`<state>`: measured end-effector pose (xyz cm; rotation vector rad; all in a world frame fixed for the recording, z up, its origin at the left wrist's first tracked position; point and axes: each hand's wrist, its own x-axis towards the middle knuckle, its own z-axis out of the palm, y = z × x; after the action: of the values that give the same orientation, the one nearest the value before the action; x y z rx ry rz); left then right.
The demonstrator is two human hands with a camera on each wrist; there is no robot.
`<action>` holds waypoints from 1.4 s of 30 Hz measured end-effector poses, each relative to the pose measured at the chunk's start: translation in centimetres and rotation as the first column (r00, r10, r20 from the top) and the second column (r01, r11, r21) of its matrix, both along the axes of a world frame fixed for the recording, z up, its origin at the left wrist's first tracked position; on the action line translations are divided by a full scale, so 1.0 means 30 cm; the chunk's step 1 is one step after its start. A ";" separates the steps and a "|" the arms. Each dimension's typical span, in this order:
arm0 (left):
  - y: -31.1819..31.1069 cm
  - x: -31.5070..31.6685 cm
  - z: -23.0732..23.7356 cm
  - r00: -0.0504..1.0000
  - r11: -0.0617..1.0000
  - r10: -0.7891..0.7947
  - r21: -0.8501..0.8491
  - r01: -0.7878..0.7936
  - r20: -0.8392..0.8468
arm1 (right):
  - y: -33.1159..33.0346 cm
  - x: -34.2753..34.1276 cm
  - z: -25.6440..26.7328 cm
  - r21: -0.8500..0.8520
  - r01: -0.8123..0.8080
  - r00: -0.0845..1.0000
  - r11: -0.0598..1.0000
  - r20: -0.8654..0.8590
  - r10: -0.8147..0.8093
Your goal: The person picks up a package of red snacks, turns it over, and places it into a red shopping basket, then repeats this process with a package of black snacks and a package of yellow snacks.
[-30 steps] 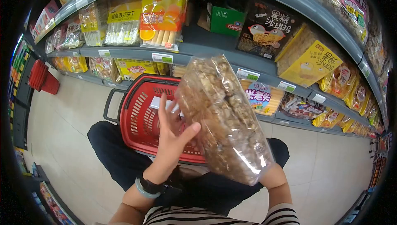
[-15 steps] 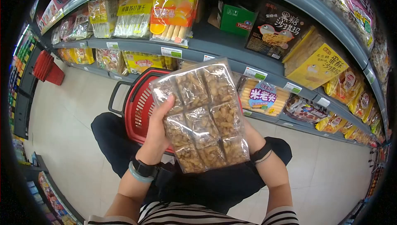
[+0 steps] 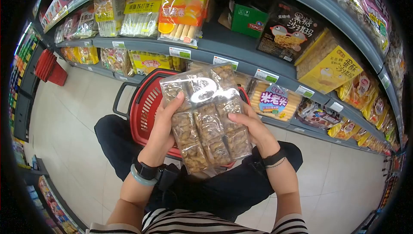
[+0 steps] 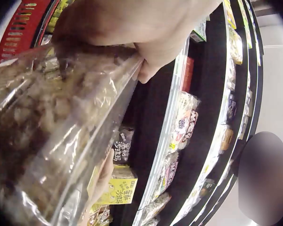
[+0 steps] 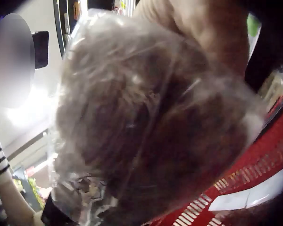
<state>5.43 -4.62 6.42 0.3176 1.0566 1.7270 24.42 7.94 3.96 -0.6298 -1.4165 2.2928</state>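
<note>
Between my hands, a clear plastic pack of brown, lumpy snack blocks in a grid (image 3: 206,120) is tilted face up, with glare on its top part. My left hand (image 3: 161,124) grips its left edge, thumb lying on the front. On the opposite edge my right hand (image 3: 257,131) holds it, thumb across the blocks and fingers hidden behind. The left wrist view shows the pack (image 4: 47,136) close up under the left hand (image 4: 132,23). In the right wrist view the pack's wrapper (image 5: 132,113) fills the middle, below the right hand (image 5: 203,33).
Behind the pack, a red shopping basket (image 3: 140,126) stands between the person's crossed legs (image 3: 114,141). Ahead runs a grey shelf (image 3: 228,40) with a black snack box (image 3: 284,32), a yellow snack box (image 3: 329,68) and bagged biscuits. Stacked red baskets (image 3: 50,68) stand far left.
The pack has turned from a steep slant to face up. My left hand, earlier spread beside it, now grips its left edge. The right thumb has come onto its front.
</note>
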 end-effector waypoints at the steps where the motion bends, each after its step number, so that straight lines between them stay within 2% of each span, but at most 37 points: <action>1: 0.003 -0.006 -0.018 0.999 1.000 -0.022 -0.011 0.022 -0.041 | 0.003 0.001 0.010 -0.001 0.002 1.000 1.000 -0.002 -0.002; 2: 0.003 -0.009 -0.031 0.996 0.999 -0.044 -0.024 0.042 -0.081 | 0.002 0.006 0.028 -0.077 0.029 0.999 0.997 0.033 -0.027; 3: 0.001 -0.010 -0.035 0.990 0.990 -0.065 -0.135 0.048 -0.124 | 0.001 0.009 0.037 -0.151 0.059 0.996 0.987 0.069 -0.049; 4: -0.004 0.003 -0.046 0.990 0.990 -0.066 -0.135 0.049 -0.125 | 0.006 0.006 0.014 -0.152 0.060 0.996 0.987 0.068 -0.050; 6: -0.008 0.049 -0.068 0.895 0.994 -0.098 -0.090 0.065 -0.434 | 0.014 -0.009 -0.044 -0.199 0.148 0.989 0.969 0.016 -0.148; 8: 0.002 0.063 -0.071 0.918 0.990 -0.104 -0.128 0.059 -0.383 | 0.013 -0.008 -0.055 -0.176 0.165 0.986 0.971 -0.006 -0.169; 11: 0.013 0.072 -0.096 0.872 0.991 -0.118 -0.113 0.073 -0.475 | 0.002 -0.001 -0.046 -0.057 0.182 0.981 0.982 0.081 -0.177; 12: 0.015 0.073 -0.103 0.822 0.995 -0.097 -0.070 0.070 -0.560 | -0.012 -0.004 -0.038 -0.023 0.231 0.966 0.973 0.127 -0.226; 14: 0.017 0.070 -0.115 0.806 0.996 -0.085 -0.046 0.072 -0.586 | -0.014 -0.005 -0.038 -0.036 0.239 0.967 0.970 0.096 -0.234; 18: 0.009 0.073 -0.120 0.877 0.995 -0.101 -0.037 0.094 -0.469 | -0.020 -0.011 -0.031 -0.039 0.275 0.959 0.961 0.076 -0.272; 19: 0.006 0.071 -0.156 0.776 0.999 -0.048 -0.045 0.025 -0.629 | -0.023 -0.016 -0.048 0.103 0.330 0.942 0.938 0.027 -0.334; 20: 0.002 0.069 -0.179 0.644 0.998 0.000 -0.039 -0.047 -0.765 | -0.027 -0.023 -0.063 0.240 0.382 0.922 0.892 -0.030 -0.387; 21: -0.006 0.092 -0.127 0.639 0.997 -0.002 -0.050 -0.057 -0.769 | -0.034 -0.035 -0.073 0.304 0.440 0.896 0.845 -0.084 -0.436; 22: -0.008 0.108 -0.105 0.638 0.997 0.000 -0.049 -0.059 -0.770 | -0.043 -0.042 -0.075 0.304 0.439 0.896 0.845 -0.086 -0.435; 24: -0.006 0.150 -0.076 0.791 0.994 -0.061 0.032 0.102 -0.608 | -0.065 -0.054 -0.077 0.669 0.487 0.829 0.562 -0.149 -0.540; 25: 0.000 0.200 -0.055 0.877 0.981 0.046 0.186 0.050 -0.479 | -0.101 -0.062 -0.050 0.775 0.448 0.781 0.446 -0.097 -0.616; 26: -0.002 0.198 -0.034 0.878 0.981 0.054 0.190 0.043 -0.476 | -0.132 -0.069 -0.066 0.756 0.438 0.820 0.486 -0.114 -0.561; 28: -0.001 0.178 -0.005 0.943 0.997 -0.049 0.048 0.068 -0.330 | -0.146 -0.072 -0.065 0.940 0.290 0.917 0.177 -0.220 -0.332; 29: 0.004 0.163 -0.016 0.953 0.996 0.085 0.002 -0.088 -0.291 | -0.174 -0.069 -0.060 0.953 0.223 0.946 0.207 -0.161 -0.281; 30: 0.004 0.135 -0.059 0.939 0.987 0.163 0.054 -0.154 -0.302 | -0.182 -0.070 -0.047 0.958 0.163 0.967 0.237 -0.108 -0.229; 32: -0.025 0.085 -0.090 0.886 0.967 0.248 0.044 -0.251 -0.392 | -0.178 -0.064 -0.018 0.969 0.086 0.989 0.233 -0.055 -0.138; 33: -0.038 0.057 -0.107 0.864 0.962 0.272 0.088 -0.259 -0.424 | -0.170 -0.058 -0.025 0.965 0.088 0.988 0.247 -0.052 -0.149; 34: -0.046 0.024 -0.126 0.840 0.954 0.300 0.138 -0.266 -0.452 | -0.146 -0.055 -0.030 0.964 0.038 0.998 0.264 -0.023 -0.060; 35: -0.059 -0.015 -0.152 0.861 0.961 0.266 0.183 -0.205 -0.433 | -0.123 -0.054 -0.031 0.962 -0.013 1.000 0.274 0.005 0.029; 36: -0.057 -0.037 -0.148 0.866 0.960 0.255 0.217 -0.175 -0.429 | -0.106 -0.054 -0.028 0.976 0.086 0.994 0.200 -0.069 -0.088; 38: -0.071 -0.070 -0.148 0.878 0.975 0.184 0.198 -0.105 -0.442 | -0.035 -0.037 0.003 0.974 0.182 0.941 0.134 -0.133 -0.310; 39: -0.079 -0.080 -0.147 0.882 0.978 0.168 0.184 -0.095 -0.440 | -0.002 -0.029 0.022 0.958 0.212 0.927 0.193 -0.134 -0.351; 40: -0.083 -0.088 -0.144 0.855 0.984 0.069 0.178 0.027 -0.514 | 0.033 -0.020 0.037 0.938 0.244 0.910 0.245 -0.134 -0.392; 41: -0.085 -0.093 -0.141 0.812 0.975 -0.025 0.165 0.149 -0.584 | 0.070 -0.005 0.019 0.939 0.158 0.942 0.307 -0.050 -0.332; 42: -0.088 -0.096 -0.138 0.785 0.968 -0.103 0.120 0.220 -0.611 | 0.092 0.004 0.013 0.937 0.160 0.938 0.311 -0.046 -0.345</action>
<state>2.54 -7.26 2.26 1.1090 1.2672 1.5982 24.55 10.72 4.35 -0.5669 -2.1773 0.8333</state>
